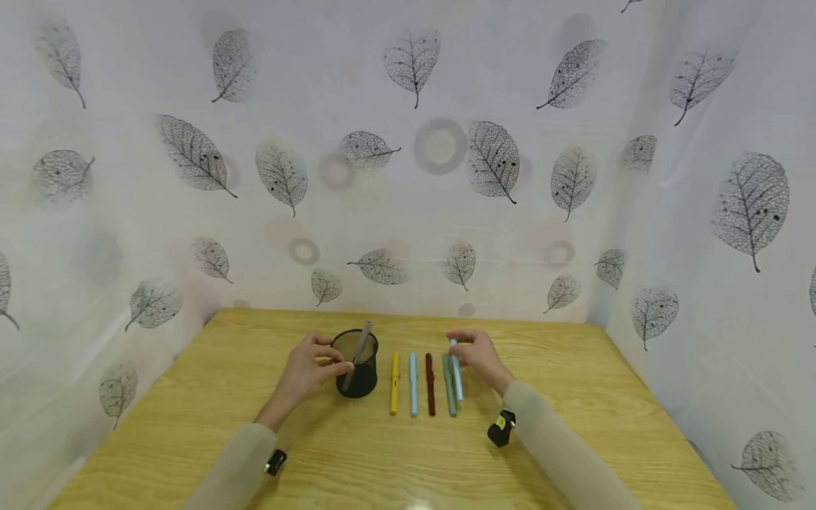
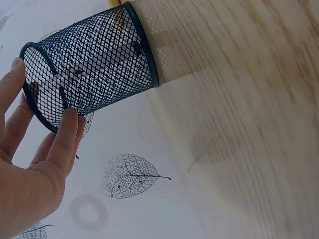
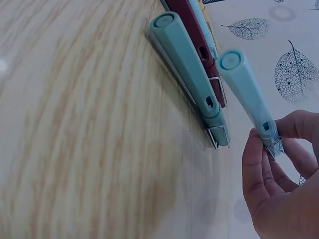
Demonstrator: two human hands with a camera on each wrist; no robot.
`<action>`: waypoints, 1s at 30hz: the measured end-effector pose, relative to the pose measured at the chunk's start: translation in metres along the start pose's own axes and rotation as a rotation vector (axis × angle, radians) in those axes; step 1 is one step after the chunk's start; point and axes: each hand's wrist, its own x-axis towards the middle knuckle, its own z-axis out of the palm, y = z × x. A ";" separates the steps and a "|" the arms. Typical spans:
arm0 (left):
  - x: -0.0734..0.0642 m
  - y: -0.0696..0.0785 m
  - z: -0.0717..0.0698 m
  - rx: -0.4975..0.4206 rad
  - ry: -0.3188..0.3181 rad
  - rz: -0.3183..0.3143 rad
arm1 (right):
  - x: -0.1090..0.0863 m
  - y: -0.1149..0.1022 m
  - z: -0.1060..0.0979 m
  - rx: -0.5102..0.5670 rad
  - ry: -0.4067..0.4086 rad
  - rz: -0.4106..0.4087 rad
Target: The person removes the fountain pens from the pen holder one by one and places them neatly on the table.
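Observation:
My left hand (image 1: 309, 368) holds the black mesh pen cup (image 1: 357, 386) near its top; in the left wrist view, the thumb and fingertips lie along the rim (image 2: 31, 107). A greyish pen (image 1: 364, 340) leans inside the cup. On the right, thumb and fingers of my right hand (image 1: 479, 356) pinch a light blue pen (image 3: 246, 89) by its clip end. That pen slants close beside a green pen (image 3: 187, 64), the nearest of the row on the table.
Left of the green pen lie a dark red pen (image 1: 431, 386), another light blue pen (image 1: 413, 386) and a yellow pen (image 1: 394, 386), roughly parallel on the wooden table (image 1: 382, 460). A leaf-patterned curtain (image 1: 408, 212) surrounds the table's back and sides.

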 end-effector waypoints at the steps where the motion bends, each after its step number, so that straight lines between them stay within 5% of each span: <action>1: 0.001 0.000 0.000 0.000 -0.002 0.001 | 0.003 0.005 -0.001 -0.001 0.006 0.004; 9: 0.006 0.001 0.002 -0.012 -0.021 0.020 | 0.012 0.024 -0.006 -0.026 0.053 0.009; 16: 0.001 -0.004 0.002 0.009 0.008 0.023 | 0.016 0.037 -0.005 -0.102 0.012 0.054; 30: 0.004 -0.004 0.001 0.027 0.004 0.060 | 0.016 0.037 -0.007 -0.115 -0.024 0.086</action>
